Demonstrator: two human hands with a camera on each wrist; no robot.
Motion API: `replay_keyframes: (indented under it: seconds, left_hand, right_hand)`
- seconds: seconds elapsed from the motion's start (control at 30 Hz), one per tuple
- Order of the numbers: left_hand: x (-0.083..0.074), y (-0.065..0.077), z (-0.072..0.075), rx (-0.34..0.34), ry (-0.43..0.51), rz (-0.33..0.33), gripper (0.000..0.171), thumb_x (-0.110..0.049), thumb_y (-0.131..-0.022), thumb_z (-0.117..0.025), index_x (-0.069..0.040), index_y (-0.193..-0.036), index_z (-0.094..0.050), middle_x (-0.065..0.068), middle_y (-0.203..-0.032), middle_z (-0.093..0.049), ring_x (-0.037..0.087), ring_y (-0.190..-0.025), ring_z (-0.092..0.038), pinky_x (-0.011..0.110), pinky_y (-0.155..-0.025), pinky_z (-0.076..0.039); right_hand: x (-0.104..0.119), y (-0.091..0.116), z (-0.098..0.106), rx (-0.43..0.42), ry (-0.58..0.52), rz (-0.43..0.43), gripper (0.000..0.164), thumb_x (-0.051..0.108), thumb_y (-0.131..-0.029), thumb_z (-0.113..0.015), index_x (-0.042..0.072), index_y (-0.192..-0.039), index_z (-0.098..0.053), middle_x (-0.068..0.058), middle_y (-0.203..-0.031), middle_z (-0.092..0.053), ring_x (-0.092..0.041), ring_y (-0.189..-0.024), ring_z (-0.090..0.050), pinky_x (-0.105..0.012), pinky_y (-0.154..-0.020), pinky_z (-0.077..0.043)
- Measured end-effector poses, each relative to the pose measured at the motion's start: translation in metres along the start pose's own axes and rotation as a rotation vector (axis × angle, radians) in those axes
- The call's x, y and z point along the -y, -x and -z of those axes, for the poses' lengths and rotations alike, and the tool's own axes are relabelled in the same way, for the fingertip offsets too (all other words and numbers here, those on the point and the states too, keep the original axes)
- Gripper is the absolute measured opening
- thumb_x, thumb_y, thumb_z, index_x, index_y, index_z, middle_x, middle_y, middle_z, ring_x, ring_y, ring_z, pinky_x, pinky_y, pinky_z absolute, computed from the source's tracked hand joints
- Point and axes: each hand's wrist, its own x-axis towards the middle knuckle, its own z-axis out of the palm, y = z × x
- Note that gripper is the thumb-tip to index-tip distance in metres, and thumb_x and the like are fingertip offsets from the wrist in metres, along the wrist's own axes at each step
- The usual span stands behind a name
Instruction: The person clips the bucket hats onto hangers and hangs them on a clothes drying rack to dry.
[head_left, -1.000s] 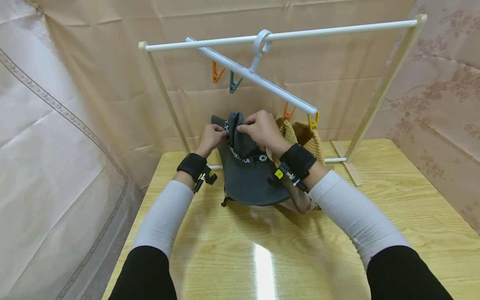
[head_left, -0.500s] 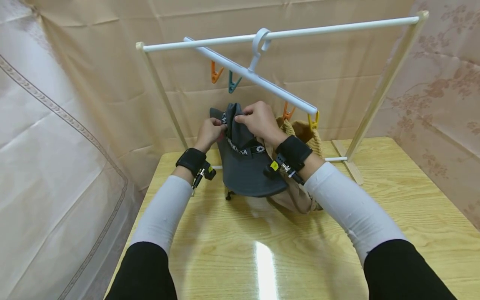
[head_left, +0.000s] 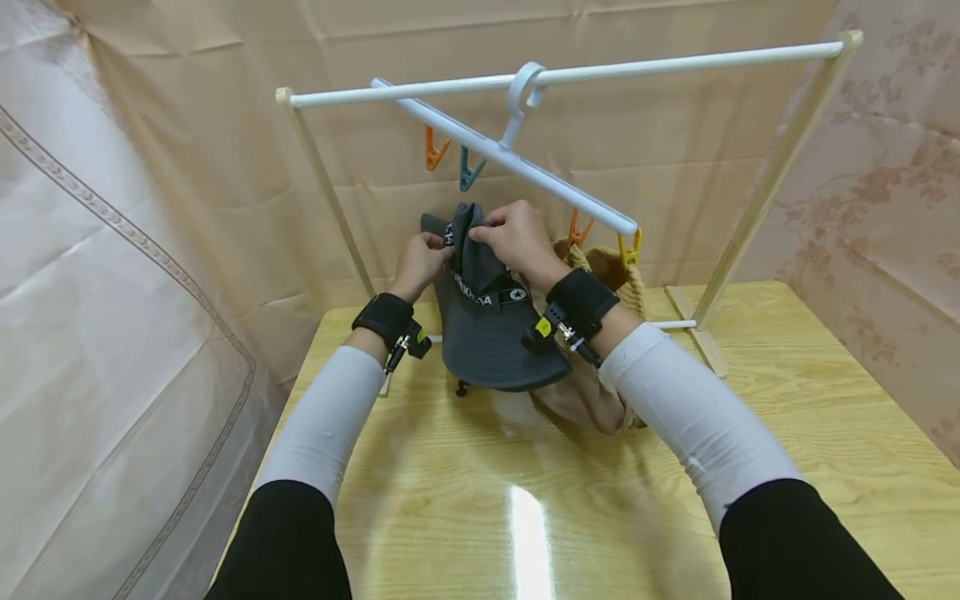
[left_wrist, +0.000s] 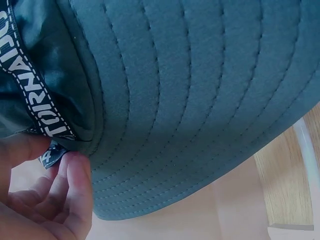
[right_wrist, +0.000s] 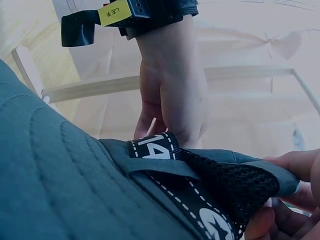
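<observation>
A dark grey sun hat (head_left: 495, 350) hangs between my hands, its wide stitched brim towards me. Around its crown runs a black band (left_wrist: 37, 95) with white lettering. At the hat's left side, my left hand (head_left: 418, 265) pinches the band and fabric edge between thumb and fingers. My right hand (head_left: 522, 242) pinches a fold of the crown; black mesh lining (right_wrist: 245, 182) shows beside its fingers in the right wrist view. Above the hat, an orange clip (head_left: 435, 150) and a teal clip (head_left: 470, 171) hang from a pale blue hanger (head_left: 551, 175).
The hanger hooks over a white rack bar (head_left: 675, 65). At its near end, an orange clip (head_left: 577, 229) and a yellow clip (head_left: 630, 247) hold a woven tan bag (head_left: 633, 287), partly behind my right arm. The rack stands on a wooden table (head_left: 465, 500) before a beige cloth (head_left: 675, 167).
Both hands have raised the hat a little from near the tabletop towards the hanger, mostly in the first half second. The grips look the same.
</observation>
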Motion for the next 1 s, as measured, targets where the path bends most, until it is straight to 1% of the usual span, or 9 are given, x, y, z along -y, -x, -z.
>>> replay_keyframes:
  seconds: [0.07, 0.17, 0.27, 0.37, 0.53, 0.6, 0.77, 0.87, 1.0]
  left_hand:
    - [0.0, -0.001, 0.0, -0.004, -0.002, -0.006, 0.029, -0.019, -0.096, -0.06, 0.001, -0.117, -0.061, 0.008, -0.092, -0.061, 0.016, -0.075, -0.061, 0.021, -0.061, -0.046]
    - [0.0, -0.004, 0.001, -0.012, -0.008, -0.007, 0.029, -0.02, -0.096, -0.06, 0.001, -0.117, -0.06, 0.01, -0.096, -0.062, 0.027, -0.088, -0.066, 0.022, -0.063, -0.046]
    - [-0.001, -0.005, 0.003, -0.025, -0.026, -0.005, 0.03, -0.021, -0.096, -0.06, 0.0, -0.117, -0.06, 0.012, -0.099, -0.063, 0.031, -0.095, -0.066, 0.025, -0.066, -0.046]
    - [-0.004, -0.005, 0.006, -0.043, -0.071, -0.016, 0.03, -0.022, -0.096, -0.06, 0.001, -0.116, -0.062, 0.014, -0.105, -0.065, 0.028, -0.095, -0.064, 0.029, -0.073, -0.048]
    - [-0.01, -0.006, 0.012, -0.069, -0.134, -0.033, 0.032, -0.024, -0.095, -0.061, -0.001, -0.116, -0.065, 0.015, -0.117, -0.065, 0.027, -0.1, -0.059, 0.038, -0.087, -0.048]
    - [-0.011, -0.006, 0.015, -0.083, -0.148, -0.042, 0.031, -0.025, -0.095, -0.061, -0.002, -0.116, -0.066, 0.014, -0.118, -0.065, 0.027, -0.102, -0.059, 0.039, -0.087, -0.048]
    - [-0.018, -0.005, 0.023, -0.12, -0.186, -0.103, 0.029, -0.025, -0.096, -0.059, -0.003, -0.113, -0.069, 0.013, -0.116, -0.068, 0.027, -0.101, -0.061, 0.038, -0.086, -0.048]
    - [-0.025, -0.003, 0.028, -0.122, -0.177, -0.124, 0.03, -0.024, -0.097, -0.058, -0.002, -0.114, -0.069, 0.014, -0.118, -0.068, 0.027, -0.104, -0.061, 0.037, -0.089, -0.048]
    - [-0.035, -0.003, 0.033, -0.127, -0.129, -0.151, 0.032, -0.026, -0.098, -0.057, -0.003, -0.118, -0.068, 0.015, -0.12, -0.068, 0.025, -0.107, -0.062, 0.035, -0.091, -0.048]
  right_hand:
    - [0.001, -0.001, 0.0, -0.003, -0.008, 0.002, 0.022, 0.026, -0.091, -0.07, 0.007, -0.096, -0.078, -0.009, -0.099, -0.075, -0.017, -0.077, -0.059, -0.023, -0.059, -0.038]
    - [0.003, -0.003, 0.0, -0.001, -0.017, 0.01, 0.022, 0.026, -0.091, -0.07, 0.007, -0.095, -0.078, -0.009, -0.097, -0.074, -0.017, -0.076, -0.058, -0.023, -0.058, -0.037]
    - [0.004, -0.005, 0.0, 0.001, -0.023, 0.008, 0.022, 0.026, -0.091, -0.07, 0.007, -0.097, -0.078, -0.009, -0.1, -0.074, -0.017, -0.079, -0.06, -0.023, -0.061, -0.039]
    - [0.004, -0.006, 0.0, 0.0, -0.023, -0.002, 0.023, 0.026, -0.091, -0.07, 0.007, -0.098, -0.078, -0.009, -0.102, -0.074, -0.018, -0.085, -0.062, -0.023, -0.064, -0.042]
    - [0.006, -0.007, -0.001, -0.008, -0.019, -0.006, 0.023, 0.026, -0.091, -0.069, 0.007, -0.099, -0.078, -0.009, -0.103, -0.074, -0.018, -0.087, -0.062, -0.022, -0.065, -0.042]
    - [0.006, -0.007, -0.001, -0.013, -0.015, -0.002, 0.022, 0.026, -0.091, -0.069, 0.007, -0.099, -0.078, -0.008, -0.103, -0.074, -0.017, -0.087, -0.062, -0.022, -0.065, -0.042]
    - [0.006, -0.008, -0.003, -0.011, -0.021, -0.009, 0.022, 0.025, -0.091, -0.069, 0.007, -0.099, -0.078, -0.008, -0.104, -0.074, -0.017, -0.088, -0.062, -0.022, -0.066, -0.042]
    - [0.006, -0.007, -0.003, -0.014, -0.029, -0.017, 0.021, 0.024, -0.091, -0.07, 0.007, -0.098, -0.078, -0.008, -0.104, -0.074, -0.017, -0.087, -0.062, -0.021, -0.066, -0.042]
    - [0.005, -0.008, -0.002, -0.023, -0.021, -0.022, 0.02, 0.024, -0.09, -0.07, 0.007, -0.097, -0.078, -0.007, -0.102, -0.074, -0.015, -0.085, -0.06, -0.02, -0.064, -0.041]
